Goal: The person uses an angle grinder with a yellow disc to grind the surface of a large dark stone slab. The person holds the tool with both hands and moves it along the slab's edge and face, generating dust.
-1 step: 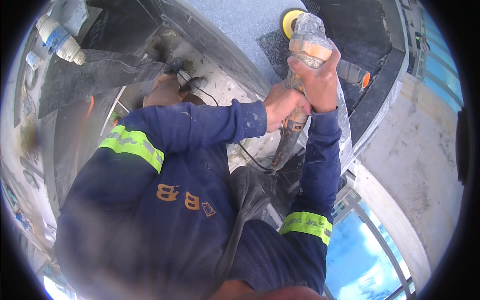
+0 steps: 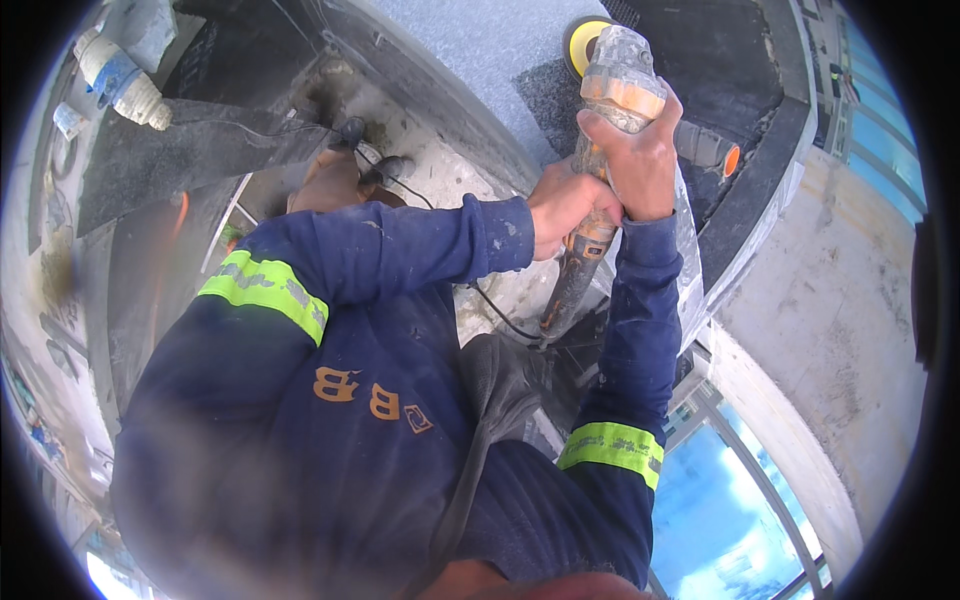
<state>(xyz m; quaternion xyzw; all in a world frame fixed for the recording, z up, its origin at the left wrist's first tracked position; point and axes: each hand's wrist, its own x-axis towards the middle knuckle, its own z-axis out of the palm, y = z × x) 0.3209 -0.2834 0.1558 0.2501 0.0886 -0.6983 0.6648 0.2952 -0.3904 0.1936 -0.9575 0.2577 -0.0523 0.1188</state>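
Observation:
A dusty orange-and-grey angle grinder (image 2: 628,95) slants up and away in front of me. Its round disc (image 2: 582,47), yellow with a black rim, is at the far end against a speckled grey stone slab (image 2: 470,60). Whether the disc is spinning I cannot tell. My right hand (image 2: 645,165) grips the grinder just behind its head, thumb across the near side. Lower on the body, my left hand (image 2: 568,208) is wrapped around the grip, close against the right wrist. A dark cable (image 2: 505,318) runs from the grinder's rear end toward the left.
A dark wet-looking patch (image 2: 548,105) marks the slab. To its right lie black panels (image 2: 715,60) and a grey pipe with an orange end (image 2: 731,160). A dusty bottle with a blue label (image 2: 120,78) is at far left. My shoes (image 2: 385,172) stand near the cable.
The grinder's head and disc have shifted very slightly to the right, and its rear end slightly left. Both hands keep their grip.

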